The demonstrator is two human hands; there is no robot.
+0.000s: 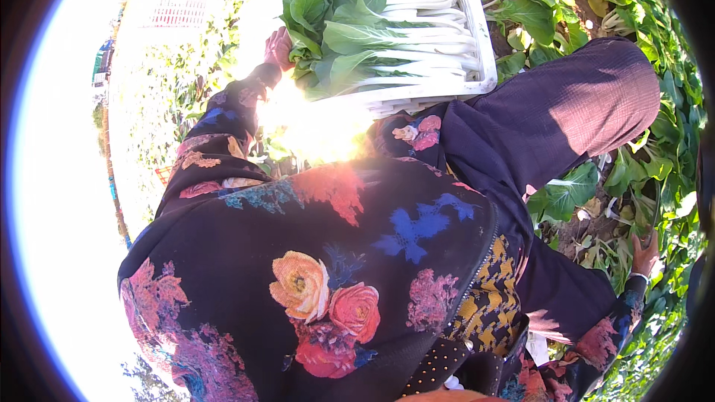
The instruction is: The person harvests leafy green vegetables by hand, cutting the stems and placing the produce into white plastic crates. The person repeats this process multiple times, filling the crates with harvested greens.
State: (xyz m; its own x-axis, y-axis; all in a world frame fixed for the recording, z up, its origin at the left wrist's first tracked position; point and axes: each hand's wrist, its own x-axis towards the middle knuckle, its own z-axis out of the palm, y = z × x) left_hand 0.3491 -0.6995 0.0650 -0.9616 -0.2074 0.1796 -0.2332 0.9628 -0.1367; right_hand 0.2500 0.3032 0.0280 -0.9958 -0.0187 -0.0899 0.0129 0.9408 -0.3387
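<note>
My left hand (278,49) lies against the leafy ends of the bok choy at the crate's left side; leaves hide its fingertips, so its grip is unclear. Rows of bok choy (391,39) fill the white plastic crate (487,61), white stalks toward the right and green leaves toward the left. Far to the right, my right hand (645,255) is low among growing leafy greens (623,173). Just above its fingers runs a thin, dark, curved shape, possibly a tool; whether the hand holds it cannot be made out.
My bent leg (564,95) in dark trousers stands beside the crate's right corner. Brown soil (581,234) with loose leaves shows between the plants. Pale crates (179,5) appear in the glare at upper left. Strong sunlight washes out the crate's near left corner.
</note>
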